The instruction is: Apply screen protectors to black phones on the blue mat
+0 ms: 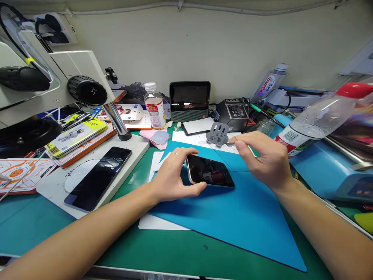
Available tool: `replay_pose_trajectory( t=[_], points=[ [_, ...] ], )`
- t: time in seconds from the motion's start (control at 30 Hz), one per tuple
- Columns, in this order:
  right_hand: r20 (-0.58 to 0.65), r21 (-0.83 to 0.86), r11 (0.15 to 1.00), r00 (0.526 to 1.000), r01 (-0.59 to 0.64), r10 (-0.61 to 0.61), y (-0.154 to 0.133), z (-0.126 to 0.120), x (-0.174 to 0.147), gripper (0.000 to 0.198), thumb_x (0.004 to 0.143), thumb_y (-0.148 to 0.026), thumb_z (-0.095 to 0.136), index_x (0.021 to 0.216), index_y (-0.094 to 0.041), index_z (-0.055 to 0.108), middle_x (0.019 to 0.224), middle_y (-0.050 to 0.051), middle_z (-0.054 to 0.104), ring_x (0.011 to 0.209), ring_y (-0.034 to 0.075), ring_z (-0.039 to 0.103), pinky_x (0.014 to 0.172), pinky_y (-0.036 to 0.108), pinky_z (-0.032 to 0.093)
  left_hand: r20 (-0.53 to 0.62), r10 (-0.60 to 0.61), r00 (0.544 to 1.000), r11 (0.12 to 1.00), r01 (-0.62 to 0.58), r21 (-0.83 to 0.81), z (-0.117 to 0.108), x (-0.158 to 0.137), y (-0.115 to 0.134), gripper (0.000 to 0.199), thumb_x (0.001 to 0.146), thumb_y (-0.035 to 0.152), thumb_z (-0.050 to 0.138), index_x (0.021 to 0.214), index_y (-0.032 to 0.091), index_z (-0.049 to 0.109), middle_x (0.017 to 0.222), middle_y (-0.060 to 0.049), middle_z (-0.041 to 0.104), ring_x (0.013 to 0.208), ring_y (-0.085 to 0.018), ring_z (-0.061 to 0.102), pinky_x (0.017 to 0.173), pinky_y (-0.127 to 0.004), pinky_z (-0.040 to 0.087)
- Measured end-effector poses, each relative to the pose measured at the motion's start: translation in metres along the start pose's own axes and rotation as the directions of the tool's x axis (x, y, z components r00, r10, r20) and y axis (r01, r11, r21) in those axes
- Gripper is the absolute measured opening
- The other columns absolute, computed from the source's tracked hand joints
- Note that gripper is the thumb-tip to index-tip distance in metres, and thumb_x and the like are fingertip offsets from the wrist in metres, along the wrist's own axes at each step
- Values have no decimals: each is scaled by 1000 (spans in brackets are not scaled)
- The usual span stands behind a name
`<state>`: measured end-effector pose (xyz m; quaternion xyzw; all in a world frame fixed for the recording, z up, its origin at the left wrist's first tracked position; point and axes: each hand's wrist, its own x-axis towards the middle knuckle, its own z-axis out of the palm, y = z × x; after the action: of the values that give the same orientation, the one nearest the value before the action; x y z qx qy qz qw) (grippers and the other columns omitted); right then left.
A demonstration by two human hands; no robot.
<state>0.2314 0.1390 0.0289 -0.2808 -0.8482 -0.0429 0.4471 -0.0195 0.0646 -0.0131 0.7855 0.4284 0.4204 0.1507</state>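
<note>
My left hand (176,175) grips a dark-screened smartphone (212,172) by its left end, thumb along the near edge and fingers at the far edge. The phone is tilted above a blue mat (233,217), its glossy screen facing up and showing reflections. My right hand (264,161) is raised to the right of the phone, apart from it, with thumb and index finger closed together. Whatever those fingers hold, if anything, is too small to make out. Just beyond the right fingertips stands a grey slotted stand (217,134).
A microscope (87,77) overhangs the left; a second phone (99,179) lies on its white base (128,159). Behind are a small bottle (155,109), a smart display (190,99) and a black control box (232,112). A red-capped bottle (320,112) leans over a blue machine (329,167) at right.
</note>
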Motion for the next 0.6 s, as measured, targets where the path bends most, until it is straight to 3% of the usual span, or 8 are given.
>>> replay_pose_trajectory(
  t=[0.1, 0.17, 0.27, 0.37, 0.5, 0.6],
  points=[
    [-93, -20, 988, 985, -150, 148, 7, -1, 1, 23, 97, -32, 54, 86, -27, 74, 87, 6, 77, 83, 27, 72, 78, 45, 56, 86, 77, 993, 995, -81, 51, -6, -2, 1, 64, 74, 47, 75, 126, 22, 48, 112, -8, 64, 100, -26, 62, 86, -40, 49],
    [-91, 25, 965, 961, -261, 262, 10, 0, 0, 28, 98, -37, 53, 84, -27, 74, 86, 6, 77, 84, 26, 71, 79, 44, 57, 155, 123, 980, 989, -133, 61, -9, -3, 2, 66, 75, 50, 75, 128, 22, 48, 112, -8, 65, 98, -26, 62, 84, -39, 50],
    [-17, 198, 885, 901, -421, 433, 17, 3, 0, 31, 96, -43, 54, 82, -25, 74, 83, 5, 76, 82, 25, 71, 78, 42, 58, 247, 137, 959, 988, -149, 30, -12, -5, 3, 66, 76, 51, 75, 130, 22, 48, 115, -8, 65, 99, -25, 63, 85, -38, 51],
    [5, 446, 740, 828, -503, 560, 25, 6, 1, 28, 92, -43, 60, 79, -22, 73, 81, 5, 76, 75, 22, 70, 76, 42, 59, 323, 155, 934, 986, -165, 3, -13, -5, 4, 65, 77, 52, 75, 129, 22, 49, 113, -8, 66, 98, -25, 63, 85, -38, 50],
    [137, 592, 574, 772, -566, 620, 32, 9, 1, 25, 88, -39, 64, 75, -19, 74, 78, 7, 75, 67, 19, 66, 70, 39, 58, 410, 193, 891, 980, -197, -32, -12, -3, 7, 65, 77, 50, 76, 129, 21, 51, 111, -9, 65, 98, -26, 62, 84, -37, 50],
    [258, 473, 598, 751, -647, 608, 30, 12, -1, 30, 90, -37, 61, 70, -18, 73, 78, 8, 76, 73, 21, 69, 75, 39, 56, 461, 232, 857, 972, -217, -86, -11, -3, 9, 66, 81, 49, 74, 134, 21, 48, 117, -10, 64, 104, -26, 60, 90, -38, 50]
  ],
)
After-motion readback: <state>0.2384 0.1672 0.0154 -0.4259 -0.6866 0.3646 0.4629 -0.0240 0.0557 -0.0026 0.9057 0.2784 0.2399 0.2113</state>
